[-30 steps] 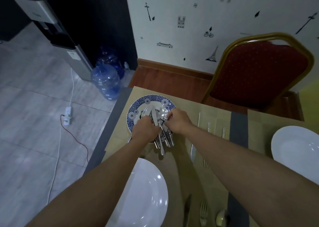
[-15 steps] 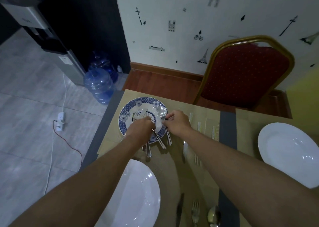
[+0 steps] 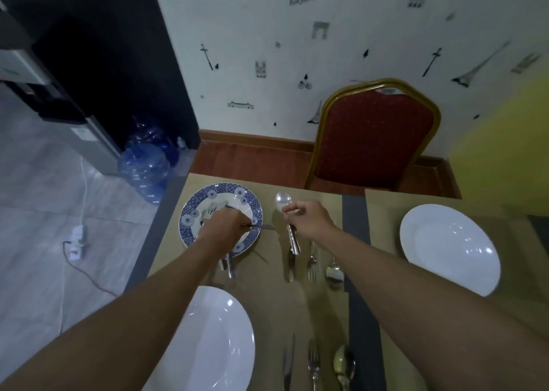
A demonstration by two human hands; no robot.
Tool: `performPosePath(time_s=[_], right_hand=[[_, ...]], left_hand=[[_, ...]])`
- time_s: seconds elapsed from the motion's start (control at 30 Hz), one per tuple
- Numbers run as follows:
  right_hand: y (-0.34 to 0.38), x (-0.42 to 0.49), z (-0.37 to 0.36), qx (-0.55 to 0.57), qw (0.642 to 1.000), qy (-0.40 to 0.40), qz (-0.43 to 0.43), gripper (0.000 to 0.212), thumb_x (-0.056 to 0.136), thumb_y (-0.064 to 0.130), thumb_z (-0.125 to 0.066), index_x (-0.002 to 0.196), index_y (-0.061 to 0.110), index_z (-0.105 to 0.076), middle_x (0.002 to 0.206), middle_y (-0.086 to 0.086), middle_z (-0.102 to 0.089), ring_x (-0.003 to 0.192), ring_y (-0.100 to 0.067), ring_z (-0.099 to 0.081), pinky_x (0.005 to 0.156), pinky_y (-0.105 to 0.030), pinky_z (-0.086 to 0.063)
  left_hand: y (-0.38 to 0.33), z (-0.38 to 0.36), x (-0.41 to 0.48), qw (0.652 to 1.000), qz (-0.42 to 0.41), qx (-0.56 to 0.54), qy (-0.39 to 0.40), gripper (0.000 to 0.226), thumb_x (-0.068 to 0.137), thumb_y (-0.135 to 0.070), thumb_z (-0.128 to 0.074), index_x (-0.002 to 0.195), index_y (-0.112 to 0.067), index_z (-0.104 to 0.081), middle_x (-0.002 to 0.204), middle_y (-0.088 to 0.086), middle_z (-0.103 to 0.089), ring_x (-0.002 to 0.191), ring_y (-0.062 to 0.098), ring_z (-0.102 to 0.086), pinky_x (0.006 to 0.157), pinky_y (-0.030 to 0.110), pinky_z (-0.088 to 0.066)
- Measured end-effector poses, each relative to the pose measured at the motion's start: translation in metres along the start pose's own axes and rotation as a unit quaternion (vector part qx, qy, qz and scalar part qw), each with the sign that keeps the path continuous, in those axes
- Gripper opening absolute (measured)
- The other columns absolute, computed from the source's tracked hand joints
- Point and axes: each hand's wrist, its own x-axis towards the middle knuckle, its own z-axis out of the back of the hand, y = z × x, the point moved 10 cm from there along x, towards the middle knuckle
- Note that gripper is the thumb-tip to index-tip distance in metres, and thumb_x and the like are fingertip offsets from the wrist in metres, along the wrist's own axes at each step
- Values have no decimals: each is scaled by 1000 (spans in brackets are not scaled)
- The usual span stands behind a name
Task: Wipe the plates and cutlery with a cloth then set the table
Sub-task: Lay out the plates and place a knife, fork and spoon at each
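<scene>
A blue-patterned plate (image 3: 190, 212) sits at the table's far left corner. Over it my left hand (image 3: 221, 230) grips a bundle of cutlery (image 3: 229, 267), handles sticking out toward me and fork tines showing on the plate. To the right of the plate my right hand (image 3: 310, 220) holds a spoon (image 3: 282, 201) by its neck, bowl pointing away. Below that hand a knife, a fork (image 3: 311, 267) and a spoon (image 3: 334, 275) lie on the tan placemat. A white plate (image 3: 208, 340) is near me, another white plate (image 3: 450, 249) at the right.
A second knife, fork and spoon (image 3: 344, 364) lie at the bottom edge. A red chair with a gold frame (image 3: 371, 135) stands behind the table. Blue water bottles (image 3: 144, 168), a dispenser and a power strip with cord (image 3: 77, 239) occupy the floor to the left.
My right hand has drawn a spoon out of the bundle and moved right, off the blue plate. My left hand stays over the plate with the other cutlery. The camera tilted up.
</scene>
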Motion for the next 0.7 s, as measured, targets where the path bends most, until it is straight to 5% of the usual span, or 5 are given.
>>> performPosePath(time_s=[0.17, 0.33, 0.47, 0.7], right_hand=[[-12, -20, 32, 25, 1000, 7, -7, 24, 99, 11, -66, 92, 29, -80, 111, 2, -75, 102, -18, -71, 96, -31, -57], [-27, -49, 68, 79, 996, 2, -51, 33, 103, -3, -44, 102, 9, -74, 78, -11, -68, 57, -9, -61, 53, -20, -48], [-39, -70, 96, 129, 989, -8, -66, 35, 105, -6, -38, 110, -5, -73, 85, -15, -67, 65, -15, -64, 57, -20, -56], [-66, -98, 153, 86, 994, 1, -62, 14, 102, 5, -62, 112, 12, -68, 86, -11, -70, 68, -13, -64, 58, -20, -53]], left_hand=[[-25, 18, 1, 998, 2, -58, -33, 17, 93, -25, -71, 97, -13, -81, 83, 13, -76, 74, 26, -69, 58, 27, -34], [-53, 29, 6, 993, 1, -119, -28, 18, 91, -18, -71, 84, -2, -77, 72, 15, -70, 61, 20, -60, 58, 30, -39], [-87, 37, 5, 988, -7, -150, -38, 14, 89, -18, -74, 81, -7, -79, 70, 11, -70, 62, 22, -63, 58, 25, -40], [-140, 31, 1, 979, -4, -201, -25, 12, 87, -23, -74, 84, -14, -81, 68, 2, -74, 65, 20, -72, 68, 41, -59]])
